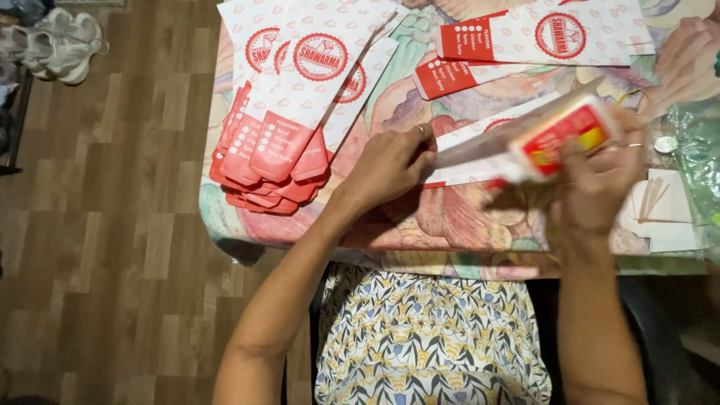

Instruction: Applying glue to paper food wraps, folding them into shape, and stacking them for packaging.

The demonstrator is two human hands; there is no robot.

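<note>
**Two hands on a paper sleeve at a cloth-covered table**

Floral cloth covers the table [450, 225], seen from above, with wood-plank floor beside it. At the near edge of that table, the left hand [386, 169] rests palm down, fingers closed flat on one end of a long white-and-red paper sleeve [525, 142]; a ring shows on one finger. The hold appears meant to pin that end to the cloth. The right hand [600, 180], toward the table's right side, grips the sleeve's opposite, red-printed end, fingers curled round it and lifted slightly off the cloth; motion blur hides the exact finger positions. Held at both ends, the sleeve spans between the hands, probably to keep it taut and straight.

Beyond the left hand, toward the table's left corner, lies a fanned stack of matching sleeves [292, 97], overlapped so each red end shows. At the table's far edge two more sleeves [540, 37] lie flat, side by side. Just right of the right hand sit small white paper pieces [664, 210], and clear plastic wrap [697, 157] lies at the table's right margin. Off the table, on the floor at far left, rest pale shoes [60, 41].
</note>
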